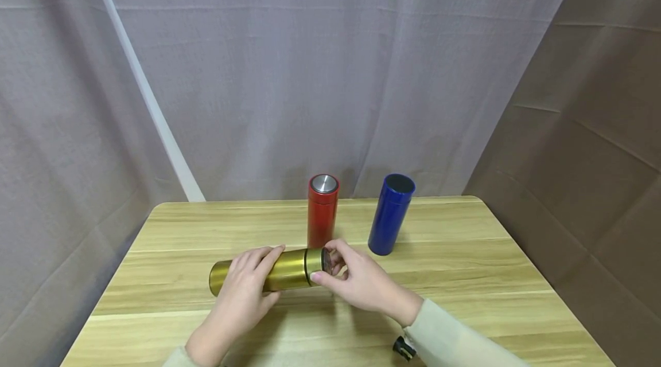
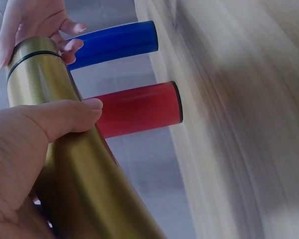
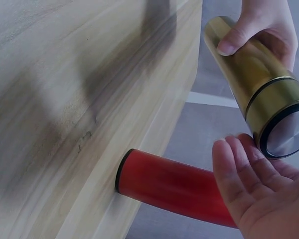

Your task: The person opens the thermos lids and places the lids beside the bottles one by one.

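Observation:
A gold thermos bottle lies nearly level above the table, its capped end to the right. My left hand grips its body, with the thumb across the side in the left wrist view. At the other end, my right hand has its thumb and fingers around the gold lid, which has a dark ring below it. In the right wrist view the lid's silver top faces my right palm, with several fingers loosely bent beside its rim.
Just behind the gold bottle stands a red thermos with a silver top. A blue one with a dark top is to its right. A small black object sits by my right sleeve. Grey curtains hang behind the wooden table.

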Tool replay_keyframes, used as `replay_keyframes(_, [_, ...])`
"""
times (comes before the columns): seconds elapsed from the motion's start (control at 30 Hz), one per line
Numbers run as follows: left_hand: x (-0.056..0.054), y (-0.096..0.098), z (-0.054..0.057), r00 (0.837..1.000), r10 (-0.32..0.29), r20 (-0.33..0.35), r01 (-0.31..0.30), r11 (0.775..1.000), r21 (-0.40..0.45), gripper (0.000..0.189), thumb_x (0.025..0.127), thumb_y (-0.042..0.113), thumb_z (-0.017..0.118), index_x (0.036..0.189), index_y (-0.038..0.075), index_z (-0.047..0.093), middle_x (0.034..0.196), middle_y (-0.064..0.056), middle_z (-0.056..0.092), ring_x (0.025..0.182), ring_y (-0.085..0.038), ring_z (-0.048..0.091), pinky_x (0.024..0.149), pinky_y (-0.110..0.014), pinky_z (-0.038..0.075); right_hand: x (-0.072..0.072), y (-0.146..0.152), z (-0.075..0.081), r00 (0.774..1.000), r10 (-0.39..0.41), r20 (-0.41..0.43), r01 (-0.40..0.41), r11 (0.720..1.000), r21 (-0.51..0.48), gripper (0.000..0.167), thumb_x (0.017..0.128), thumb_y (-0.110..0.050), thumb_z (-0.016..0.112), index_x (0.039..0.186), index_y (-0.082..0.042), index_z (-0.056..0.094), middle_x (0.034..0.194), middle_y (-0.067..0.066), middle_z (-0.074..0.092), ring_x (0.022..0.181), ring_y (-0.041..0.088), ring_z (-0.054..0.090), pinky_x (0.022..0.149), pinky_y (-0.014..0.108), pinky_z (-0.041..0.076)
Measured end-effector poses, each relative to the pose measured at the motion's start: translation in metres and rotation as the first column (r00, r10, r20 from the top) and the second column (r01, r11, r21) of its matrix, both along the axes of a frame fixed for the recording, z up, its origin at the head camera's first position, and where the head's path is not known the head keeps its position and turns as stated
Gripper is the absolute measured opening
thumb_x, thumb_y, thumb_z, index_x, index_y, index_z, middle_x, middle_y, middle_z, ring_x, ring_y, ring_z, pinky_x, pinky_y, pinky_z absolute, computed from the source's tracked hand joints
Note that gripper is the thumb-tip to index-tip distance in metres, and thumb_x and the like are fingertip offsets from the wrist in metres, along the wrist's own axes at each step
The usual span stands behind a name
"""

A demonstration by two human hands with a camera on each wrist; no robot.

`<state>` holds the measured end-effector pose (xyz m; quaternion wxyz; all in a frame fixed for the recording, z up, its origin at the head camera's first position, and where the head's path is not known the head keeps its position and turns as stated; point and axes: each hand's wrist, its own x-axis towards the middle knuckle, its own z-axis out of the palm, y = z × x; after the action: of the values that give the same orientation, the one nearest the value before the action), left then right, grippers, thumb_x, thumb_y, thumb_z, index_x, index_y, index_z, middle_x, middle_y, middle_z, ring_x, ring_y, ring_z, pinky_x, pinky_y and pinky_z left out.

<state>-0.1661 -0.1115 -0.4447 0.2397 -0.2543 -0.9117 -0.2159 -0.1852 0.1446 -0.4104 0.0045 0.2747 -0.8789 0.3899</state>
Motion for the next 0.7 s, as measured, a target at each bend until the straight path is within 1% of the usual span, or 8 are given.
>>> replay_keyframes(0.1, [-0.0004, -0.0004, -0.0003, 1.000, -0.001, -0.003, 0.001, 1.000, 0.013, 0.087, 0.059, 0.013, 0.088, 0.139, 0.013, 0.052, 0.121, -0.006, 0.057, 0.112, -0.030, 0.053, 0.101, -0.048, 0.036, -0.0003, 0.0003, -0.0001, 1.000, 0.031, 0.007, -0.030, 0.999, -0.032, 0.054, 0.086, -0.052, 0.067, 0.125, -0.020, 0.049, 0.091, -0.008, 0.062, 0.083, 0.010, 0.061, 0.067, 0.024, 0.054])
replay_keyframes(0.23, [-0.0012, -0.0009, -0.0011, 1.000, -0.007, -0.025, 0.008, 1.000, 0.024, 0.087, 0.058, 0.012, 0.088, 0.138, 0.012, 0.052, 0.121, -0.007, 0.058, 0.111, -0.031, 0.053, 0.100, -0.048, 0.036, -0.0004, 0.0014, 0.0002, 0.997, 0.067, -0.035, -0.068, 0.997, -0.033, 0.059, 0.084, -0.048, 0.071, 0.130, -0.022, 0.045, 0.098, -0.009, 0.061, 0.088, 0.009, 0.061, 0.070, 0.026, 0.055])
replay_keyframes(0.4, [-0.0016, -0.0014, -0.0010, 0.999, -0.013, -0.031, 0.014, 0.999, 0.029, 0.086, 0.059, 0.012, 0.088, 0.137, 0.011, 0.052, 0.121, -0.008, 0.057, 0.111, -0.031, 0.053, 0.100, -0.048, 0.036, -0.0003, 0.0040, -0.0008, 0.988, 0.118, -0.100, -0.119, 0.993, -0.010, 0.068, 0.083, -0.033, 0.077, 0.139, -0.023, 0.040, 0.115, -0.011, 0.054, 0.098, 0.009, 0.057, 0.074, 0.027, 0.054])
replay_keyframes(0.53, [-0.0024, 0.0000, -0.0006, 1.000, -0.011, -0.024, 0.012, 0.999, 0.035, 0.086, 0.060, 0.012, 0.088, 0.138, 0.012, 0.052, 0.121, -0.008, 0.057, 0.111, -0.031, 0.053, 0.100, -0.048, 0.036, -0.0008, 0.0061, -0.0019, 0.982, 0.136, -0.130, -0.137, 0.991, 0.003, 0.073, 0.082, -0.023, 0.078, 0.143, -0.025, 0.037, 0.125, -0.013, 0.049, 0.100, 0.010, 0.056, 0.078, 0.028, 0.054])
replay_keyframes(0.63, [-0.0032, 0.0018, -0.0008, 1.000, -0.012, -0.024, 0.013, 0.999, 0.042, 0.086, 0.060, 0.012, 0.088, 0.138, 0.011, 0.052, 0.122, -0.008, 0.057, 0.111, -0.031, 0.053, 0.100, -0.049, 0.035, -0.0010, 0.0077, -0.0022, 0.985, 0.124, -0.119, -0.126, 0.992, -0.003, 0.077, 0.082, -0.024, 0.079, 0.145, -0.029, 0.034, 0.127, -0.012, 0.049, 0.101, 0.010, 0.056, 0.080, 0.028, 0.054])
replay_keyframes(0.7, [-0.0035, 0.0027, -0.0010, 1.000, -0.012, -0.028, 0.013, 0.999, 0.040, 0.086, 0.059, 0.012, 0.089, 0.138, 0.011, 0.052, 0.121, -0.008, 0.057, 0.111, -0.032, 0.053, 0.100, -0.049, 0.035, -0.0007, 0.0081, -0.0020, 0.990, 0.105, -0.097, -0.107, 0.994, -0.014, 0.080, 0.082, -0.030, 0.078, 0.146, -0.031, 0.031, 0.129, -0.010, 0.049, 0.103, 0.010, 0.056, 0.080, 0.029, 0.054])
